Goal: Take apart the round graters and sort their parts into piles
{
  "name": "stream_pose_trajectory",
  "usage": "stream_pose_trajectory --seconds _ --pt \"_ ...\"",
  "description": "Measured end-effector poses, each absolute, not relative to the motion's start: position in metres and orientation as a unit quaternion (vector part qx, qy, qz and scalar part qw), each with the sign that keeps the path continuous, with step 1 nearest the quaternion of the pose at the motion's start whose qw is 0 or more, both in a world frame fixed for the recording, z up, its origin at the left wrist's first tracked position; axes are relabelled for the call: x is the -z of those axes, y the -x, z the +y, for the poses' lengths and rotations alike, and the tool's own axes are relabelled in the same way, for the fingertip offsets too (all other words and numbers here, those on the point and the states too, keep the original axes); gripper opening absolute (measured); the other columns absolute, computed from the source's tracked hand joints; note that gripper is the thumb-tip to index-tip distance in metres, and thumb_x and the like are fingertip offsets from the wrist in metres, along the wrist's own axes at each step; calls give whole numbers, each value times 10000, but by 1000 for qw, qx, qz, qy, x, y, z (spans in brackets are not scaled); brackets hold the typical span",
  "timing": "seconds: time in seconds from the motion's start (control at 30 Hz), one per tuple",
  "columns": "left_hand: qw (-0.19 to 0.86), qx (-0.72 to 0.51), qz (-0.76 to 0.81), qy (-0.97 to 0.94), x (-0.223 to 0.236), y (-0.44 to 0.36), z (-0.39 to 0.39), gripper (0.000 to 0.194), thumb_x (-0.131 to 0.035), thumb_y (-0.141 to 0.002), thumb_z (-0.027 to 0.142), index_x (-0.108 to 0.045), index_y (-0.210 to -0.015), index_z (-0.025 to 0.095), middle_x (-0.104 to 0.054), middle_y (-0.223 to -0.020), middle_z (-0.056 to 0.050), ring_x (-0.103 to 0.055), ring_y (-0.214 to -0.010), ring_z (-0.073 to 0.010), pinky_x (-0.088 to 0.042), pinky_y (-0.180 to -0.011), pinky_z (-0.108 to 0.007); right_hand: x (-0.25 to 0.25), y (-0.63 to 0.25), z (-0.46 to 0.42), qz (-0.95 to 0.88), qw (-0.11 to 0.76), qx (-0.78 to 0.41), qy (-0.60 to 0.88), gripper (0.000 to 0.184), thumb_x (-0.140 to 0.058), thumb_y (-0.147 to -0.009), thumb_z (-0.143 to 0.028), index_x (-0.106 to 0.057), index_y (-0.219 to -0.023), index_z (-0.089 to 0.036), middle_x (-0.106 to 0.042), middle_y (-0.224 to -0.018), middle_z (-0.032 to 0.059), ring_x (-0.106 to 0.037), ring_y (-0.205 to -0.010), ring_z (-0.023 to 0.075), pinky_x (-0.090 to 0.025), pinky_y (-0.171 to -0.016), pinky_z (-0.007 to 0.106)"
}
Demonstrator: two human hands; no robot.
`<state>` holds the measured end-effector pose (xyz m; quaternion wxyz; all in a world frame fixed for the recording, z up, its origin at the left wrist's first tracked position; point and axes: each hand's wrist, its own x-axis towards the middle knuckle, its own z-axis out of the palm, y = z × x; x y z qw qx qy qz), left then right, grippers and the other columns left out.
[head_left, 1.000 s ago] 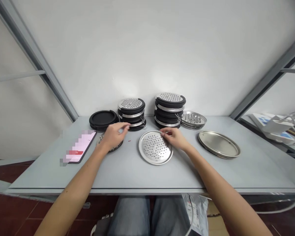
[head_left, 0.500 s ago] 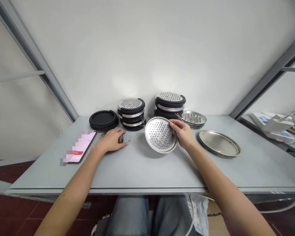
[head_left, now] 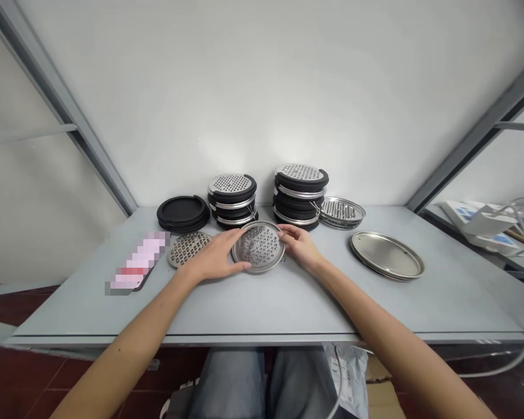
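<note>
Perforated steel disc (head_left: 258, 247) sits on the worktop (head_left: 288, 308) between our hands; our left hand (head_left: 213, 262) and right hand (head_left: 300, 245), fingers curved, grip its rim. Behind stand two black-rimmed grater stacks (head_left: 232, 201); plain steel trays (head_left: 386, 255) lie rightward.

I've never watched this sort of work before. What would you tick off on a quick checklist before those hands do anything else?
1. Both hands on the perforated steel disc: ok, the left hand and right hand meet its rim from either side.
2. Disc resting on the table: cannot tell, the hands and angle leave this unclear.
3. Disc apart from the black-rimmed stack: cannot tell, its far rim overlaps the stack in view.
4. Both black-rimmed stacks upright: ok, the other stack stands level too.
5. Left hand off the phone: ok, there is a gap between them.
</note>
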<state>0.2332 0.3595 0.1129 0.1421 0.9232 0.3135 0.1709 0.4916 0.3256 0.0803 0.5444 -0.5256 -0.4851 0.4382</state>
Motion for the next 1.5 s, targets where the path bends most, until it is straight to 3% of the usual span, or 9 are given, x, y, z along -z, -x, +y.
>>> stream_pose_trajectory --seconds 0.23,0.37,0.53,0.67,0.83,0.97,1.1,1.3,1.5 --pt "159 -136 302 -930 -103 -234 359 979 -627 -749 652 -188 -1514 227 -274 -1546 -116 -260 -1407 -346 -247 -1146 -492 -76 -505 326 -720 357 -191 563 284 -491 -890 -314 -687 -1043 -176 -683 -1135 101 -606 -1072 256 -432 -979 403" --pt "155 -121 318 -927 -103 -231 362 1005 -629 -727 679 -204 -1509 213 -276 -1543 -133 -269 -1405 -350 -258 -1139 -489 -84 -512 320 -749 306 -100 579 296 -456 -886 -246 -657 -1071 -134 -663 -1122 133 -606 -1005 236 -446 -925 368" --pt "175 -126 314 -924 -102 -230 361 1001 -637 -718 681 -226 -1503 213 -320 -1523 -131 -312 -1386 -349 -297 -1122 -475 -92 -528 313 -752 218 -209 585 264 -613 -789 -361 -654 -949 -154 -661 -769 31 -554 -615 138 -451 -630 268" --pt "178 -133 311 -924 -103 -230 361 1001 -651 -708 675 -245 -1496 210 -334 -1517 -124 -321 -1380 -350 -309 -1117 -466 -92 -535 314 -764 203 -246 560 334 -697 -710 -407 -666 -922 -151 -629 -765 24 -523 -629 128 -426 -605 251" --pt "157 -114 319 -928 -104 -229 361 1023 -621 -711 707 -228 -1500 188 -329 -1518 -134 -318 -1384 -338 -297 -1125 -458 -99 -543 313 -754 192 -298 553 315 -646 -759 -430 -664 -892 -146 -644 -728 35 -539 -646 144 -438 -646 275" --pt "139 -103 328 -929 -106 -229 363 1049 -619 -683 739 -261 -1490 173 -335 -1514 -148 -312 -1386 -340 -275 -1133 -466 -106 -556 308 -734 168 -312 579 372 -730 -663 -468 -693 -882 -170 -643 -747 23 -541 -674 153 -427 -641 274" --pt "135 -87 335 -929 -107 -229 364 1043 -595 -690 755 -276 -1486 162 -312 -1527 -143 -294 -1397 -338 -260 -1139 -462 -105 -561 307 -736 147 -335 570 293 -697 -699 -453 -702 -774 -170 -611 -658 4 -515 -628 140 -395 -595 265" --pt "138 -90 332 -929 -104 -228 363 1043 -589 -700 751 -246 -1499 174 -307 -1531 -135 -291 -1399 -334 -267 -1136 -454 -104 -552 307 -740 183 -326 559 329 -687 -709 -426 -698 -914 -170 -646 -755 19 -538 -667 141 -430 -646 268" --pt "146 -91 329 -929 -103 -229 361 1018 -595 -711 736 -229 -1505 214 -301 -1536 -114 -278 -1403 -339 -262 -1137 -465 -103 -546 308 -741 187 -327 556 258 -694 -695 -375 -698 -846 -166 -638 -741 18 -525 -665 139 -433 -654 267"
